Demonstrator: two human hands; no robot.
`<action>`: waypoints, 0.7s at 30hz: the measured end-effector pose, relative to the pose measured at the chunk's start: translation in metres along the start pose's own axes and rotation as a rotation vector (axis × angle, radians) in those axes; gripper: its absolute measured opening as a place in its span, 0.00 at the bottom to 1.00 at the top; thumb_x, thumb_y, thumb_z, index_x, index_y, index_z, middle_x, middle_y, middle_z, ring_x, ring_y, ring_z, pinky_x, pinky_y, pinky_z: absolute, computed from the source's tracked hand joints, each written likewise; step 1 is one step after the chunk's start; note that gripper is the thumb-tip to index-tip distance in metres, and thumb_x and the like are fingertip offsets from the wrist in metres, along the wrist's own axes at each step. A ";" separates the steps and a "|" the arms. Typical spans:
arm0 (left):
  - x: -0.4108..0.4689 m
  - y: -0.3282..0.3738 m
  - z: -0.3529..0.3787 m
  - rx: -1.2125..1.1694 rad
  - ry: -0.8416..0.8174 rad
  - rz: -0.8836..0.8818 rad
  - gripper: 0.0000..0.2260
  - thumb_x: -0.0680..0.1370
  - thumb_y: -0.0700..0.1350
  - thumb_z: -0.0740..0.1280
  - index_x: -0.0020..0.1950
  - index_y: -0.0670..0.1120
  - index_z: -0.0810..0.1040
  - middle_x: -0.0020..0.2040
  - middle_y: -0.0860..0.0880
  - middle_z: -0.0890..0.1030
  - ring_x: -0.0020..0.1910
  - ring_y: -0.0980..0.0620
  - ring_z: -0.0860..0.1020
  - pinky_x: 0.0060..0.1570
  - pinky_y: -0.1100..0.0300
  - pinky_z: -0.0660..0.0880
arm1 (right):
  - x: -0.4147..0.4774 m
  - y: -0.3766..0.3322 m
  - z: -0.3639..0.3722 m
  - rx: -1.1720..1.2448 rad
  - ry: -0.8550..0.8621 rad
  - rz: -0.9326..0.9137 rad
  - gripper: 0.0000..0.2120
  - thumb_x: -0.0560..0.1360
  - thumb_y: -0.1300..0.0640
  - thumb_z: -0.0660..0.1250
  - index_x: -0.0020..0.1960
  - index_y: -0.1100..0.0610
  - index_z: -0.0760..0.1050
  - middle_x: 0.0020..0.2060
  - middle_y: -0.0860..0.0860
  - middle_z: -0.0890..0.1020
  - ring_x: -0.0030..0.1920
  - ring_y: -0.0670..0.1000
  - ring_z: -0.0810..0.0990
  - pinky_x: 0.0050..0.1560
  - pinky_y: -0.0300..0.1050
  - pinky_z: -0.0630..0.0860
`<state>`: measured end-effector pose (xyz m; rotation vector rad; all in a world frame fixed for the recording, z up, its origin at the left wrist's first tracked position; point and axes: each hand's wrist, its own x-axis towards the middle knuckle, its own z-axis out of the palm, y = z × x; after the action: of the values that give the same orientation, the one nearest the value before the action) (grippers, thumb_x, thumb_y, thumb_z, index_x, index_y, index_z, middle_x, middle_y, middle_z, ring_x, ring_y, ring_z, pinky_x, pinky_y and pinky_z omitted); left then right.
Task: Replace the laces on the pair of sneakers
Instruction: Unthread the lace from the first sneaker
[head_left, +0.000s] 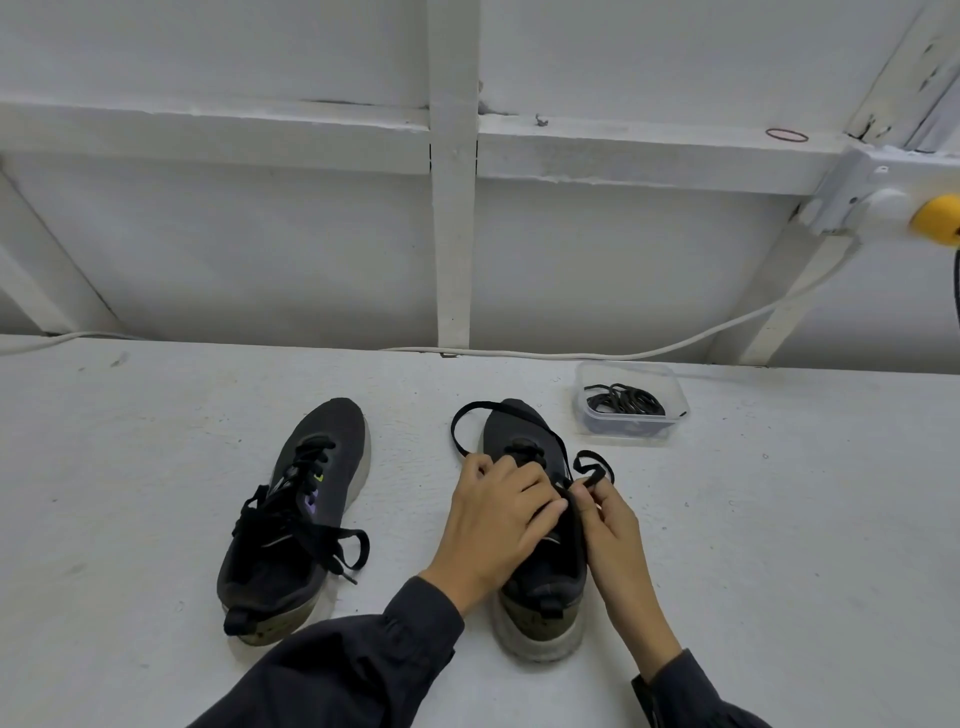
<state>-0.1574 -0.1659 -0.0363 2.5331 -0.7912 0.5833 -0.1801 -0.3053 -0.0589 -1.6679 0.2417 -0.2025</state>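
The right-side sneaker (543, 577) lies lengthwise, toe toward the bench's (779, 545) far edge, with your left hand (498, 514) and right hand (609, 525) both pinching its lace (589, 484).

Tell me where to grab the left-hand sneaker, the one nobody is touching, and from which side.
Probably the heel collar of the left sneaker, taken from the near side: its heel points toward the person, the opening faces up, and a pull tab sticks out there. Loose laces drape across the middle, so avoid gripping there.
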 end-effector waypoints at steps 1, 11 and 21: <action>-0.001 -0.001 0.000 -0.005 0.011 0.003 0.14 0.81 0.54 0.59 0.44 0.52 0.81 0.43 0.57 0.79 0.41 0.53 0.74 0.49 0.52 0.71 | 0.001 0.001 0.000 -0.023 0.001 -0.004 0.10 0.81 0.60 0.61 0.41 0.56 0.74 0.31 0.43 0.79 0.33 0.39 0.74 0.35 0.30 0.71; -0.003 -0.005 0.003 -0.034 0.163 0.038 0.05 0.77 0.50 0.70 0.42 0.52 0.82 0.40 0.59 0.82 0.39 0.57 0.76 0.61 0.51 0.67 | 0.002 0.004 0.004 -0.004 0.010 0.017 0.12 0.81 0.60 0.61 0.39 0.56 0.72 0.29 0.40 0.76 0.33 0.39 0.72 0.36 0.31 0.70; 0.003 -0.002 0.004 -0.014 0.094 0.058 0.09 0.77 0.48 0.68 0.39 0.50 0.84 0.35 0.57 0.82 0.37 0.56 0.76 0.67 0.44 0.63 | 0.003 0.002 0.007 -0.102 0.059 0.010 0.15 0.81 0.60 0.62 0.35 0.55 0.67 0.24 0.41 0.73 0.27 0.39 0.67 0.30 0.32 0.66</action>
<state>-0.1531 -0.1675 -0.0387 2.4571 -0.8342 0.7070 -0.1759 -0.2997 -0.0620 -1.7633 0.3089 -0.2351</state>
